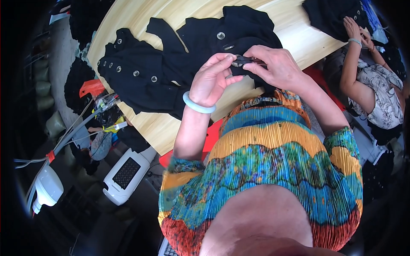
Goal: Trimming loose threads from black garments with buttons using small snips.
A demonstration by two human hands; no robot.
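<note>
My left hand [212,79], with a pale bangle on its wrist, pinches a small black edge of cloth [240,59] between thumb and forefinger. From the other side my right hand [275,64] closes its thumb and fingers at the same spot. A small dark thing in its fingers is too hidden to name. Under and beyond both hands, a black garment [171,64] lies spread on the table. Round, pale metallic buttons [136,73] run along its left part, and another single button [221,36] sits on the part nearer my hands.
The light wooden table [136,19] has a curved left edge. At the far right a co-worker's hands [358,32] work on another black garment [329,19]. Left of the table are a cable-hung white bulb [48,185], a red bag [91,88] and a white machine part [128,175].
</note>
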